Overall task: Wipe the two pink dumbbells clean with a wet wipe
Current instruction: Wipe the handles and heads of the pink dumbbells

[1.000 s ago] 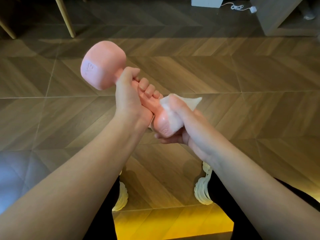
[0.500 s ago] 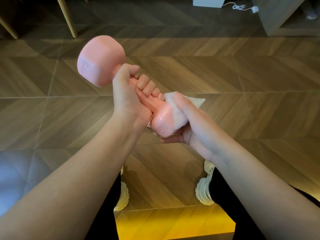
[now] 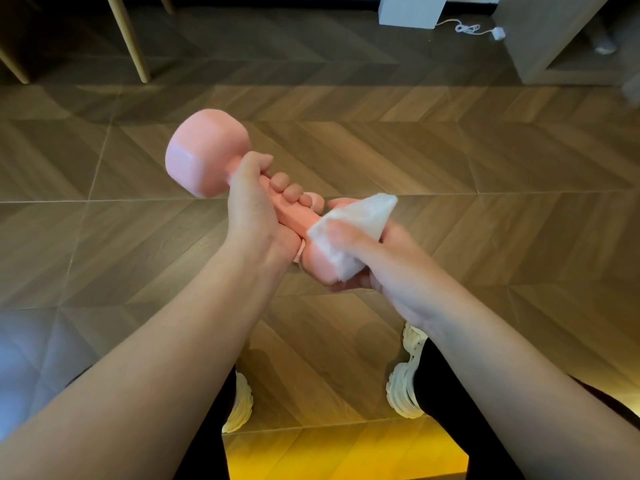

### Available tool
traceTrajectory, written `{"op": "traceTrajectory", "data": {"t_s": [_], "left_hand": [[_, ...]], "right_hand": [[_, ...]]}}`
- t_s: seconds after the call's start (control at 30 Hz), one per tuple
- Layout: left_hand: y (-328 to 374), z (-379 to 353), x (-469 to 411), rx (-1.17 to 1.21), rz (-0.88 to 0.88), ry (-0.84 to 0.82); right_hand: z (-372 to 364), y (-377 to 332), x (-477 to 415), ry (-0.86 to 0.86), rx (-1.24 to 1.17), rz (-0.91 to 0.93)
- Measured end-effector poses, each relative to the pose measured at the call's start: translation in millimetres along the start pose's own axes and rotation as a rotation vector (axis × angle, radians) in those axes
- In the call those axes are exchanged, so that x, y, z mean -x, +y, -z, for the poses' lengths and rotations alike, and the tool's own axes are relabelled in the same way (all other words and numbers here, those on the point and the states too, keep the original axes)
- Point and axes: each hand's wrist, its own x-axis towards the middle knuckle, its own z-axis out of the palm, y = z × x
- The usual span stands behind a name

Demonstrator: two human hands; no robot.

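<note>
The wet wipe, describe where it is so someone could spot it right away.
Over the wooden floor, two bare hands hold a pink dumbbell. The wet wipe is the crumpled white cloth pressed by the right hand onto the dumbbell's near end, the only white thing there.

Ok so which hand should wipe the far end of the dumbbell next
Probably the right hand: it already holds the wet wipe against the near head of the pink dumbbell. The left hand is wrapped around the handle, steadying it, so it likely stays as the grip.
</note>
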Motion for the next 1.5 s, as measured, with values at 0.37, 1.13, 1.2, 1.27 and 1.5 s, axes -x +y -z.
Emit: {"op": "traceTrajectory", "data": {"t_s": [0.37, 1.13, 1.2, 1.27, 1.5], "left_hand": [[8, 4, 1, -0.002, 0.024, -0.042], [8, 3, -2, -0.167, 0.001, -0.288], [10, 4, -3, -0.136, 0.037, -0.315], [13, 5, -3, -0.114, 0.065, -0.345], [16, 4, -3, -0.205, 0.071, -0.368]], "right_hand": [[3, 1, 4, -0.137, -0.102, -0.012], [2, 4, 0, -0.087, -0.458, -0.116], [8, 5, 3, -0.185, -0.490, -0.077], [13, 6, 4, -0.282, -0.511, -0.053], [4, 2, 0, 0.068, -0.399, -0.017]]}}
